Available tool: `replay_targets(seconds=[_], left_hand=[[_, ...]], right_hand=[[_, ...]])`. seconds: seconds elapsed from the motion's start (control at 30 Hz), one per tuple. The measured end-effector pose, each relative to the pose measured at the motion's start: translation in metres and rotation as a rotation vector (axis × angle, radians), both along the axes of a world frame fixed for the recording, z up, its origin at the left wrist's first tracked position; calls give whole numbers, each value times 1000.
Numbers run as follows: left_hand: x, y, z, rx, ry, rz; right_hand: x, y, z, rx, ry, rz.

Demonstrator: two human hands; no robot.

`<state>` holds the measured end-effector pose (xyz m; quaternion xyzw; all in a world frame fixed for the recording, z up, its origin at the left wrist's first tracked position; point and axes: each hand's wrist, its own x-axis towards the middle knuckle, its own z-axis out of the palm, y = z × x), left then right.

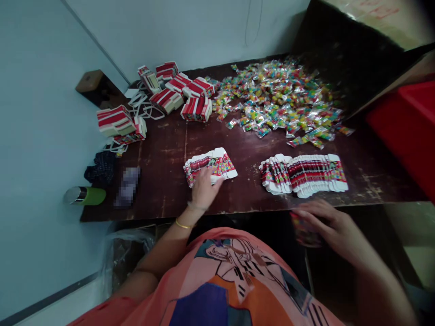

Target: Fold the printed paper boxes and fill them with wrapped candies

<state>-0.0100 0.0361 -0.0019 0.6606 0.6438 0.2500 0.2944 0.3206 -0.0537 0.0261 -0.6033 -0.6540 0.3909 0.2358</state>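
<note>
At the far left, one green tumbler (93, 196) with a silver lid is at the table's corner, near one dark cloth (100, 168) and one pixelated item (128, 186). Behind them is one brown box (100, 88), and beside it lie loose white straps (146, 107), too tangled to count. About eight bundles of red-and-white cardboard (195, 109) are clustered at the back left, some stacked on others.

Toward the middle lies one fanned pile of printed cartons (224, 165), flat on the table. The left hand (205, 188), with one gold bangle (183, 225) at the wrist, rests its fingers on this pile; whether it pinches any is unclear. Behind, to the right, spreads one heap of wrapped candies (278, 102), too many to count. Further right are two adjoining fanned rows of cartons (317, 175). In front of them, past the table edge, the right hand (322, 222) grasps one blurred printed carton (306, 232).

The table (163, 158) is dark reddish-brown and scuffed, set against a pale wall (204, 31). One red bin (404, 122) and one taped box (384, 18) stand at the right.
</note>
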Motion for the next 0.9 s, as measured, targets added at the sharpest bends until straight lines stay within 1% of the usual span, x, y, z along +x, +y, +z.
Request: replay_targets(seconds=[0.03,0.07,0.1,0.13,0.17,0.23,0.3,0.37,0.43,0.47,0.5,0.53,0.57,0.63,0.67,0.7,0.73,0.83,0.9], left_hand=[[-8,12,-1,70,167,80],[-14,23,-4,93,308,125],[-19,31,-6,97,411,130],[-21,37,-9,90,483,112],[-22,40,-11,86,522,83],[-20,38,-12,106,509,24],[-16,28,-8,118,381,-6],[-12,12,-1,47,130,-63],[-7,-8,6,-126,-189,-170],[-4,-19,7,-236,-345,-231],[-2,-29,8,-349,-488,-263],[0,-38,7,-453,-622,-254],[1,-46,6,-551,-748,-207],[1,-57,4,-659,-930,-51],[0,-59,3,-687,-970,14],[-1,-60,3,-707,-974,50],[-2,-60,3,-730,-953,52],[-1,-54,8,-833,-898,-29],[3,-48,11,-855,-941,-45]], right_hand=[[19,-4,-1,-4,-104,-8],[33,-7,-4,-9,-178,-3],[40,-9,-7,-7,-222,9],[40,-9,-10,-2,-234,24],[32,-6,-13,2,-216,52],[3,4,-13,8,-123,126],[-37,20,-9,36,10,181],[-77,38,-6,125,141,162],[-111,54,-5,243,244,130],[-124,60,-6,289,283,140],[-135,64,-7,315,311,172],[-144,66,-9,326,328,217],[-150,67,-12,334,330,259],[-155,65,-15,365,286,296],[-156,63,-16,390,248,295],[-155,60,-16,416,211,291],[-154,58,-15,439,179,285],[-149,51,-11,453,169,246],[-145,49,-6,389,236,217]])
